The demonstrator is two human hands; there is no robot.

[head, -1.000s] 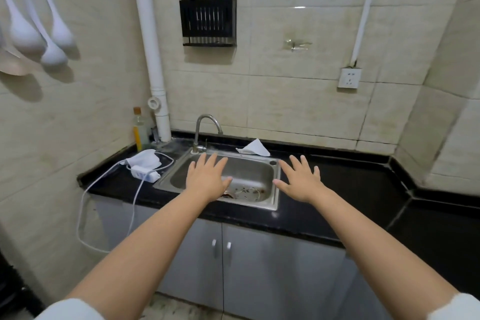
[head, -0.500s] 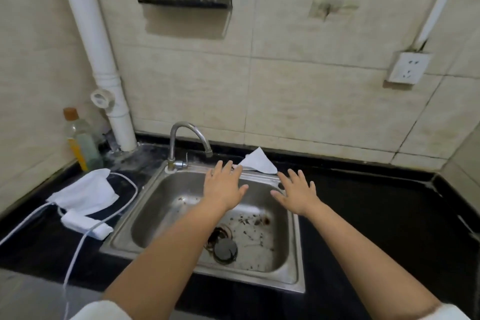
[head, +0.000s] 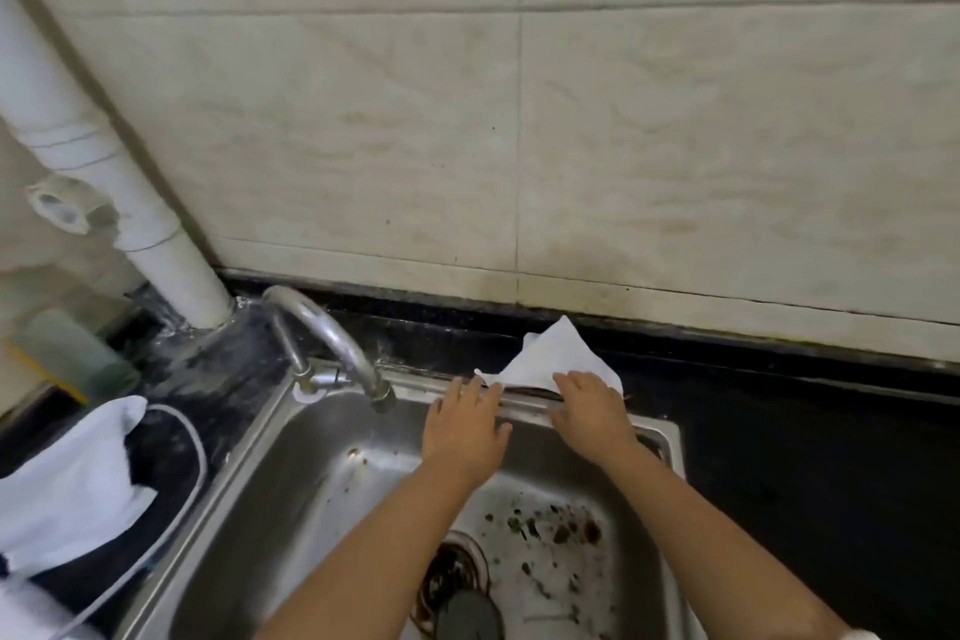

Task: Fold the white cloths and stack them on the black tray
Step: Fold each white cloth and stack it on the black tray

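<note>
Both hands at the back edge of the sink, on a white cloth

Steel sink point(head: 249, 499) sits in the black counter point(head: 810, 457), tap point(head: 332, 343) at its back left. A second cloth point(head: 67, 483) lies on the counter off to the left. The white cloth point(head: 556, 353) sits behind the sink rim against the wall. Left hand point(head: 462, 426) lies flat, fingers straight, tips at the cloth's left corner; right hand point(head: 589, 411) rests on its right edge, fingers a bit bent, can't tell if it's pinching.

Our right hand point(head: 589, 413) covers the white cloth's point(head: 556, 353) near edge; another cloth point(head: 67, 483) runs off the left edge, blurred.
</note>
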